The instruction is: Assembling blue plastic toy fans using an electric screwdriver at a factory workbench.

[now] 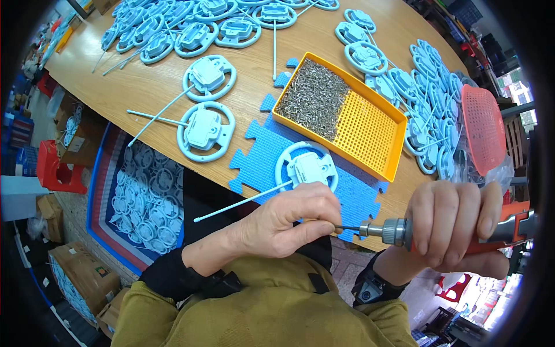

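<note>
At the far left of the frame, below the table edge, a blue-rimmed bin (98,191) holds a heap of pale blue wheel-shaped parts, too many and too overlapped to count; beside it stand a red stool (55,170) and cardboard boxes (81,277). On the wooden table (144,87), left of centre, two wheel-shaped parts (206,104) lie apart from the rest, each with a thin white rod running off toward the lower left; a cluster of about ten more fills the upper left of the frame. At centre a blue foam mat (257,159) carries one wheel part (307,168), whose white rod (243,202) has its long axis slanting from the part down to the lower left, free end pointing lower left. The left hand (289,222) sits in front of this part, fingers curled closed, thumb and fingertips pinched around the thin bit at the screwdriver's tip; whether a screw is between them I cannot tell. Above the mat, one yellow tray (370,130) holds a heap of small metal screws (315,98) in its left half. The electric screwdriver (393,230), lower right of the frame, lies nearly level, long axis left to right, its bit pointing left into the left hand; the right hand (457,225) is wrapped shut around its orange body. Further right lie one red basket (483,127) and another pile of blue parts (416,87), uncounted.
</note>
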### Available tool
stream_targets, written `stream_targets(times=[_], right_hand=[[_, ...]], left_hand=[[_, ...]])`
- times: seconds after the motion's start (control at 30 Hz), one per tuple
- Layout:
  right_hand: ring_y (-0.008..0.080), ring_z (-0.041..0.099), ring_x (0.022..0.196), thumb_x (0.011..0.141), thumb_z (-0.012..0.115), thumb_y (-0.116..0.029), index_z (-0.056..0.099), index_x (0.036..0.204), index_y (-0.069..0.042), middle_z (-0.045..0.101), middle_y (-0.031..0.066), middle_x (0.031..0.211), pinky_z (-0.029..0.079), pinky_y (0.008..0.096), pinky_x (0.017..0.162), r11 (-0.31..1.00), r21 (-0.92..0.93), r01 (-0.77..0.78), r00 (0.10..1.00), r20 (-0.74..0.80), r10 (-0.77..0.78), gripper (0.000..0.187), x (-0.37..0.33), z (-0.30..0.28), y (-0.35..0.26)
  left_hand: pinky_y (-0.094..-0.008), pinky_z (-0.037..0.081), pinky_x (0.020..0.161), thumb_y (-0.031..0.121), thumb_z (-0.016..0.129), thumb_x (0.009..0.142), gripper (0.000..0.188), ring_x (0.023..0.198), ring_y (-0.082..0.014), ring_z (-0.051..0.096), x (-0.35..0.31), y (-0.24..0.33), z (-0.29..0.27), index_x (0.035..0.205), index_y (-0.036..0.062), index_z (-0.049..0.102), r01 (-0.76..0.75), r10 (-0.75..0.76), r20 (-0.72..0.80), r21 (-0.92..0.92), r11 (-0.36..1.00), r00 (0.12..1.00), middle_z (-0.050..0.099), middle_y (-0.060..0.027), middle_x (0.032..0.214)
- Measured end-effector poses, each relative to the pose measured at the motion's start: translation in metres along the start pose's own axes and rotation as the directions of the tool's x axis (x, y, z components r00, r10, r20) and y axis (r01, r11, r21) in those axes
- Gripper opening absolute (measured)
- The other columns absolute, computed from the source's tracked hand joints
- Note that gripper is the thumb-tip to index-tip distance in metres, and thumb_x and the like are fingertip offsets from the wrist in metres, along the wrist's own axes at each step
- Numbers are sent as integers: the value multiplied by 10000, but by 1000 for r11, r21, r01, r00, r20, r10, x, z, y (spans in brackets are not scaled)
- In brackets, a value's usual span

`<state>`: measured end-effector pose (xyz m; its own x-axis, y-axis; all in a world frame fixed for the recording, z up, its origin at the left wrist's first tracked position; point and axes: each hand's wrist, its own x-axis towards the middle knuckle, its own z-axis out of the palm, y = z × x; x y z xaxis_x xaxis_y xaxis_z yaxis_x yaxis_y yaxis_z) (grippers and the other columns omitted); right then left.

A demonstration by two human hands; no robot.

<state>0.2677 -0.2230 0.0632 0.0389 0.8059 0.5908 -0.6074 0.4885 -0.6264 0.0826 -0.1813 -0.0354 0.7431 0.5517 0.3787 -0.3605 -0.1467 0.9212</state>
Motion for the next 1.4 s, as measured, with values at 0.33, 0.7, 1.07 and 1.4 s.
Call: stream_targets(times=[0.33, 0.7, 1.07, 1.4], right_hand=[[188, 541, 580, 656, 636, -695, 477, 998, -13, 536, 72, 686, 459, 324, 529, 957, -289, 31, 999, -26, -41, 780, -8, -32, 40], [127, 456, 491, 645, 465, -809, 492, 955, -53, 455, 3, 629, 398, 267, 461, 898, -439, 20, 989, -123, -82, 817, -9, -41, 63], [144, 484, 491, 641, 515, -779, 451, 903, -51, 465, 20, 599, 424, 278, 464, 830, -549, -101, 989, -148, 22, 776, -7, -28, 68], [144, 464, 472, 680, 606, -704, 474, 898, -48, 469, 22, 596, 397, 271, 437, 875, -417, -246, 956, -252, 149, 704, 0, -24, 68]], left_hand=[[-426, 348, 882, 268, 790, 650, 599, 1049, -316, 468, 12, -16, -3, 1159, 61, 552, 143, 72, -216, 829, 540, 974, 496, -131, 1116], [-430, 361, 886, 285, 764, 646, 514, 1041, -314, 479, 17, -32, 3, 1070, 62, 578, 162, 91, -230, 868, 469, 969, 529, -106, 1066], [-425, 400, 861, 245, 772, 630, 469, 1022, -318, 491, 18, -34, 2, 1025, 67, 592, 137, 110, -218, 859, 494, 970, 533, -101, 1049], [-437, 415, 879, 256, 752, 650, 502, 1043, -348, 491, 7, -11, -10, 1064, 42, 564, 136, -14, -146, 875, 464, 989, 534, -132, 1078]])
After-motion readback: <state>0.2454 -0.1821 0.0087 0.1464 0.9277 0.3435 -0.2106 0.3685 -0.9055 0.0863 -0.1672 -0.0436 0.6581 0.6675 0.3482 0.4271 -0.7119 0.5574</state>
